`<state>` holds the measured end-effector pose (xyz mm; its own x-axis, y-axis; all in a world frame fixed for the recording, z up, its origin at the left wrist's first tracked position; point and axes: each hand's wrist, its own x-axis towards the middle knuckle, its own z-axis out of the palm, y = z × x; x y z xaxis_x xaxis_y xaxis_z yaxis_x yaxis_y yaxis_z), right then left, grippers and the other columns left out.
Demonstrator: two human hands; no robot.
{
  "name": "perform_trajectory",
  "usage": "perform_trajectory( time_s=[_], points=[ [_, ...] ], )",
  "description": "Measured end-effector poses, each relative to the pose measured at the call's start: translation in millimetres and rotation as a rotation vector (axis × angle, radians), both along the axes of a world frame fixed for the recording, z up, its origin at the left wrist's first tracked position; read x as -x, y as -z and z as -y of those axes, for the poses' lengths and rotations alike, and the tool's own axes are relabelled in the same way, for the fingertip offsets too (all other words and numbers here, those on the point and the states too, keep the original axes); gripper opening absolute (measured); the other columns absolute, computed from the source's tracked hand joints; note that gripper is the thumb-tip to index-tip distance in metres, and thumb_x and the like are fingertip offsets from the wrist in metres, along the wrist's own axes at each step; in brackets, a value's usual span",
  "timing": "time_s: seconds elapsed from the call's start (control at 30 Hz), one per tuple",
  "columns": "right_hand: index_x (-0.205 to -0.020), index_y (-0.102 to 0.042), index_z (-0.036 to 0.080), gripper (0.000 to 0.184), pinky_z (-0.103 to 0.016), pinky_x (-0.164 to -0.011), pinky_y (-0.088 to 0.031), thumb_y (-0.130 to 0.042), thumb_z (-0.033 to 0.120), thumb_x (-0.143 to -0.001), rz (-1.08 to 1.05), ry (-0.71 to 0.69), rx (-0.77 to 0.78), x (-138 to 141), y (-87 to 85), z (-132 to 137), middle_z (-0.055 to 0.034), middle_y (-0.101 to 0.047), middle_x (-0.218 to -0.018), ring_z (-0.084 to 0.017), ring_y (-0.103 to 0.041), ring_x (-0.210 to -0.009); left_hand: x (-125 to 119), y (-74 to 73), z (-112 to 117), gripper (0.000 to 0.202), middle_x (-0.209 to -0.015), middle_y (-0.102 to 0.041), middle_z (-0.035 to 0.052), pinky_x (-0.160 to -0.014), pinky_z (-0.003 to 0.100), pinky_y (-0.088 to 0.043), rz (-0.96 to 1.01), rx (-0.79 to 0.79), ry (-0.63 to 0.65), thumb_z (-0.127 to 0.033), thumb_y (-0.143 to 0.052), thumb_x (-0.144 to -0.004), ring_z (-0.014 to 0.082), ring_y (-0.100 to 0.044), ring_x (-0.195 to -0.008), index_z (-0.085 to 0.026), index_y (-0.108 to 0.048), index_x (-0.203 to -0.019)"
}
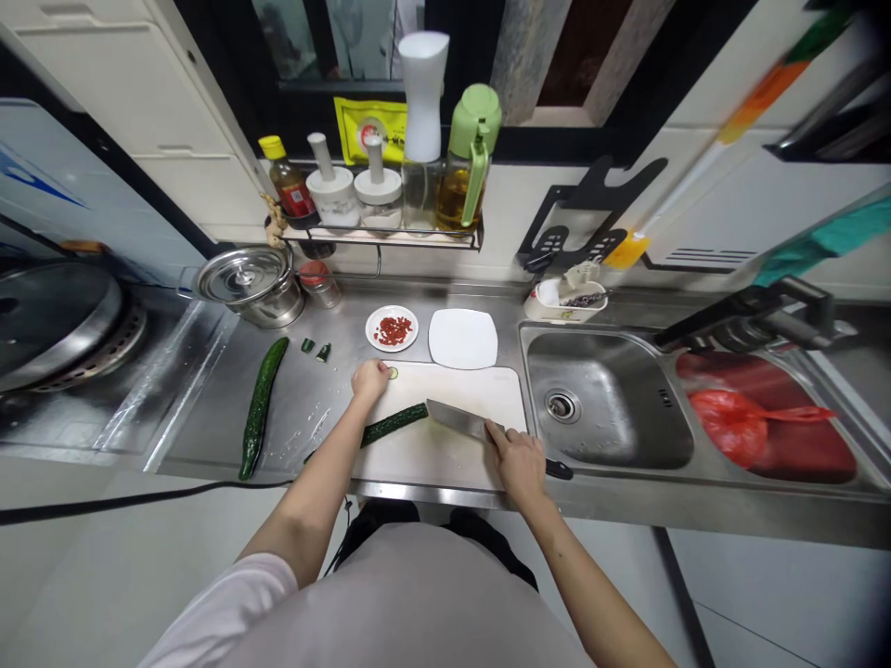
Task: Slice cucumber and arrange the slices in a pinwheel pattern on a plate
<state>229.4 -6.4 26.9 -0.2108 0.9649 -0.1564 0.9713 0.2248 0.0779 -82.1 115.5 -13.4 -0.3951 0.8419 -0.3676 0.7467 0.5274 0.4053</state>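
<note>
My right hand (521, 461) grips a kitchen knife (456, 417) by its black handle, the broad blade pointing left over the white cutting board (473, 468). The blade's tip is at the right end of a cucumber (396, 424), whose left part passes under my left forearm. At the board's upper left corner, my left hand (371, 378) is closed, its fingertips at a pale round cucumber slice (393, 373). Behind the board are a small plate (371, 322) of chopped red pieces and a white square plate (463, 338).
On the left lie a whole cucumber (259, 408) and two cut ends (323, 353). A lidded steel pot (261, 292) and jar (320, 283) stand behind them. To the right is the sink (619, 408), with a red bag (730, 427). A condiment rack (390, 238) hangs above.
</note>
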Motion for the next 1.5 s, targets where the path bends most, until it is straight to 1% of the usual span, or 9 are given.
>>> perform_trajectory(
  time_s=[0.37, 0.57, 0.67, 0.77, 0.83, 0.97, 1.07, 1.2, 1.5],
  points=[
    [-0.132, -0.057, 0.029, 0.038, -0.032, -0.074, -0.026, -0.041, 0.023, -0.098, -0.015, 0.045, 0.067, 2, -0.7, -2, -0.0070, -0.066, -0.090, -0.020, -0.056, -0.087, -3, 1.3, 2, 0.015, -0.100, -0.072, 0.0046, -0.076, 0.029, -0.042, -0.050, -0.057, 0.018, -0.033, -0.060, -0.082, 0.0203, -0.064, -0.094, -0.025, -0.067, -0.091],
    [-0.133, -0.057, 0.027, 0.038, -0.030, -0.076, -0.029, -0.041, 0.029, -0.099, -0.064, 0.081, 0.094, 4, -3.8, -3, -0.0078, -0.068, -0.092, -0.020, -0.059, -0.090, -4, 1.5, 4, 0.013, -0.096, -0.072, 0.0051, -0.078, 0.030, -0.042, -0.032, -0.082, 0.001, -0.031, -0.059, -0.082, 0.0207, -0.064, -0.093, -0.025, -0.067, -0.090],
    [-0.131, -0.057, 0.025, 0.038, -0.029, -0.075, -0.032, -0.037, 0.031, -0.100, -0.117, 0.105, 0.125, 5, -2.9, -3, -0.0075, -0.070, -0.094, -0.020, -0.061, -0.090, -1, 0.7, 9, 0.016, -0.092, -0.072, 0.0042, -0.077, 0.029, -0.043, 0.005, -0.163, -0.033, -0.030, -0.055, -0.086, 0.0198, -0.064, -0.089, -0.024, -0.068, -0.091],
    [-0.129, -0.056, 0.025, 0.038, -0.027, -0.072, -0.034, -0.032, 0.033, -0.101, -0.178, 0.137, 0.189, 9, -3.3, -5, -0.0073, -0.071, -0.100, -0.019, -0.063, -0.089, -1, 0.1, 23, 0.020, -0.092, -0.070, 0.0044, -0.076, 0.029, -0.045, 0.044, -0.345, -0.060, -0.031, -0.051, -0.088, 0.0181, -0.063, -0.083, -0.022, -0.068, -0.096],
    [-0.126, -0.057, 0.023, 0.038, -0.027, -0.068, -0.034, -0.031, 0.036, -0.101, -0.200, 0.160, 0.255, 16, -5.1, -6, -0.0077, -0.071, -0.097, -0.020, -0.065, -0.086, -4, 0.7, 39, 0.022, -0.094, -0.069, 0.0055, -0.078, 0.029, -0.047, 0.071, -0.490, -0.007, -0.031, -0.050, -0.090, 0.0172, -0.062, -0.081, -0.020, -0.067, -0.098],
    [-0.111, -0.059, 0.018, 0.036, -0.027, -0.065, -0.032, -0.031, 0.037, -0.101, -0.264, 0.180, 0.362, 35, -10.5, -10, -0.0086, -0.072, -0.091, -0.020, -0.066, -0.084, -21, 4.7, 80, 0.022, -0.098, -0.067, 0.0065, -0.086, 0.032, -0.048, 0.115, -0.668, 0.385, -0.031, -0.052, -0.091, 0.0184, -0.061, -0.092, -0.022, -0.070, -0.099],
    [-0.114, -0.055, 0.019, 0.031, -0.026, -0.065, -0.032, -0.032, 0.034, -0.100, -0.329, 0.152, 0.382, 51, -14.3, -12, -0.0077, -0.071, -0.093, -0.020, -0.065, -0.086, -32, 9.1, 100, 0.022, -0.100, -0.066, 0.0062, -0.086, 0.033, -0.048, 0.076, -0.685, 0.579, -0.032, -0.053, -0.092, 0.0185, -0.060, -0.095, -0.024, -0.070, -0.104],
    [-0.121, -0.050, 0.020, 0.029, -0.026, -0.066, -0.034, -0.032, 0.029, -0.099, -0.327, 0.134, 0.408, 68, -18.9, -11, -0.0075, -0.071, -0.095, -0.020, -0.065, -0.086, -39, 14.3, 107, 0.024, -0.105, -0.067, 0.0063, -0.086, 0.034, -0.049, 0.012, -0.701, 0.649, -0.031, -0.052, -0.093, 0.0186, -0.060, -0.097, -0.026, -0.070, -0.108],
    [-0.123, -0.048, 0.017, 0.032, -0.028, -0.072, -0.038, -0.029, 0.027, -0.099, -0.277, 0.132, 0.464, 86, -26.6, -8, -0.0110, -0.070, -0.098, -0.022, -0.065, -0.092, -39, 21.6, 106, 0.028, -0.108, -0.067, 0.0070, -0.087, 0.035, -0.050, -0.012, -0.651, 0.680, -0.028, -0.050, -0.094, 0.0189, -0.059, -0.099, -0.029, -0.069, -0.114]
  ],
)
